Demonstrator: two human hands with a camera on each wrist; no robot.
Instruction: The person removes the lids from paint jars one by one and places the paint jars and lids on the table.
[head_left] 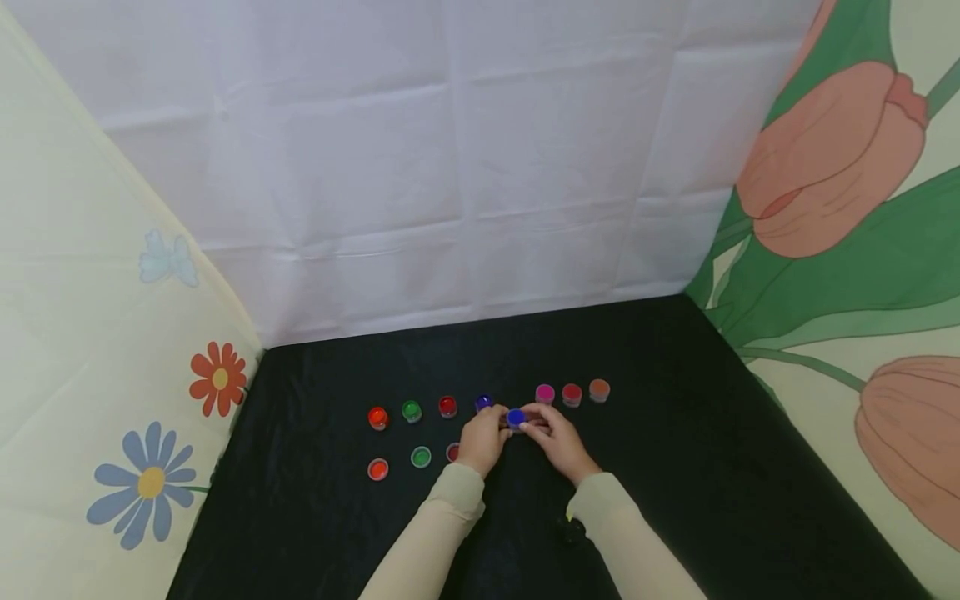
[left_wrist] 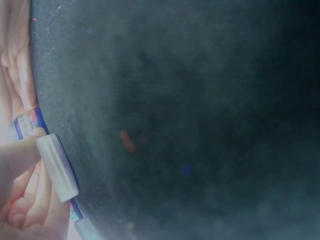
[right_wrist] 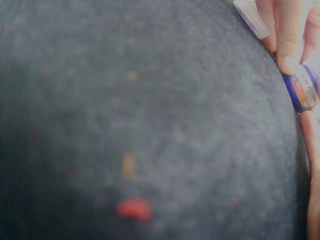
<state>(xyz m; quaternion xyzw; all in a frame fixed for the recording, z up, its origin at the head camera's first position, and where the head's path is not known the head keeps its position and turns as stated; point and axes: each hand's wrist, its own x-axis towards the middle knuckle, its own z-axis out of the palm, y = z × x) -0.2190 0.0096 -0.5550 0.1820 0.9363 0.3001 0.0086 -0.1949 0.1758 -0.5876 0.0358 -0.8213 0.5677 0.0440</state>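
Between the two hands is a small blue paint pot [head_left: 515, 418]. My right hand [head_left: 555, 437] pinches it from the right between thumb and fingers. In the right wrist view, the pot [right_wrist: 302, 90] shows a printed label with a blue edge. My left hand [head_left: 480, 442] holds a clear ribbed cap [left_wrist: 57, 167] next to its thumb, its fingertips right at the pot. Just behind the left fingers stands another blue pot [head_left: 483, 402], partly covered. A dark red pot [head_left: 452, 452] is partly hidden behind the left hand.
On the black cloth [head_left: 300, 517], orange [head_left: 378, 417], green [head_left: 412, 411] and red [head_left: 447, 406] pots line the back left. Pink [head_left: 545, 393], red [head_left: 572, 394] and light orange [head_left: 599, 390] ones stand right. Pale-rimmed orange [head_left: 378, 469] and green [head_left: 421, 457] discs lie in front.
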